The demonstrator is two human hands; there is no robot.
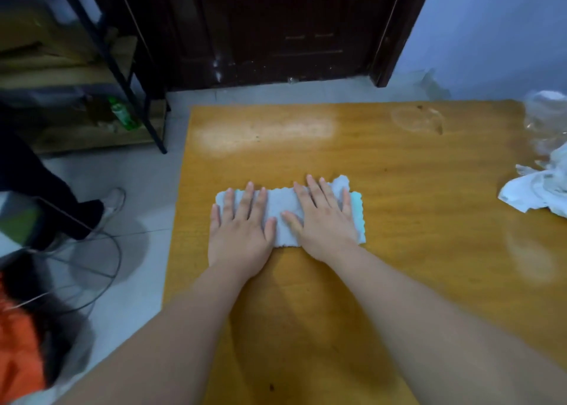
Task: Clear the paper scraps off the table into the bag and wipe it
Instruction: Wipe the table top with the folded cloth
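Both hands are pressed flat with fingers spread, left hand and right hand side by side on the cloth, whose long side runs left-right under the fingertips, so I'd guess the wipe pushes forward across the table, paper scraps way off past the right hand.

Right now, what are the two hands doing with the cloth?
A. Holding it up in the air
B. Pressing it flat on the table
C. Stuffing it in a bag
B: the left hand and right hand lie palm-down, fingers spread, on the pale cloth, which lies flat on the wooden table.
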